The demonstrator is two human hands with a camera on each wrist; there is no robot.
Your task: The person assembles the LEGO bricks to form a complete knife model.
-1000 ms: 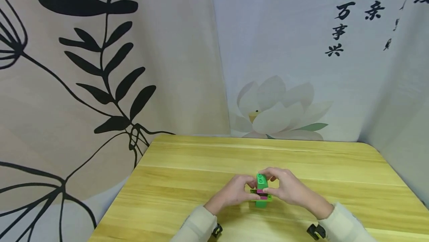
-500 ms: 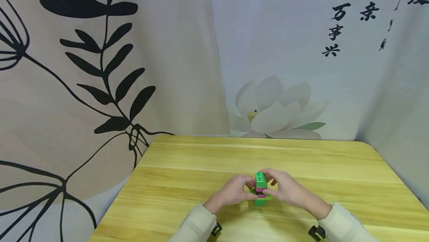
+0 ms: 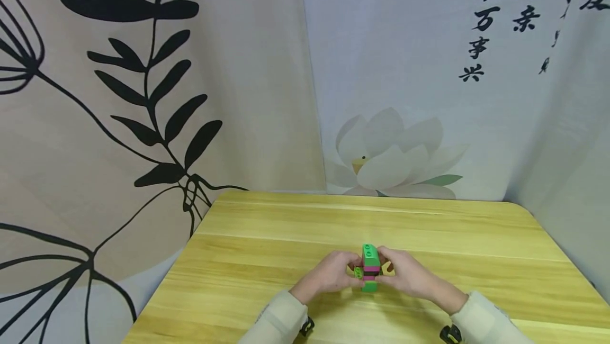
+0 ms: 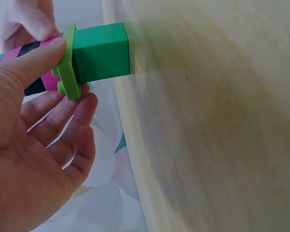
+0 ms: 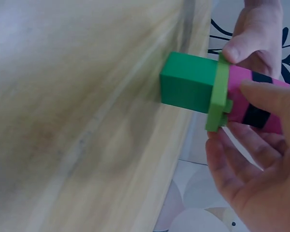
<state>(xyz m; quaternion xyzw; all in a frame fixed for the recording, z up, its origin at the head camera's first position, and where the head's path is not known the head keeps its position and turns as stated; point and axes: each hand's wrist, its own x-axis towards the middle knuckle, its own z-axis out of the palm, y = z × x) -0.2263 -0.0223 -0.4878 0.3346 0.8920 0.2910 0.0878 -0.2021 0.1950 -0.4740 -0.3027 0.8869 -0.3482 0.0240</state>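
Observation:
A tower of toy building blocks (image 3: 370,255) stands upright on the table between both hands. It has a green block (image 4: 102,54) at the bottom, a lime-green plate (image 5: 217,96) with studs jutting out sideways, then magenta (image 5: 238,75) and black (image 5: 257,116) layers, and a studded green block on top. My left hand (image 3: 332,272) grips it from the left, thumb at the lime plate and magenta layer. From the right, my right hand (image 3: 410,276) holds the magenta and black part between thumb and fingers. The other fingers are loosely bent below.
The wooden table (image 3: 257,227) reaches back to a curtain (image 3: 257,95) printed with black leaves, a pale lotus and writing. Dark wrist mounts (image 3: 450,334) sit at the light sleeves (image 3: 486,317).
My right fingers have come down from behind the top green block to the tower's right side. The left hand has stayed nearly in place, and the tower has barely shifted.

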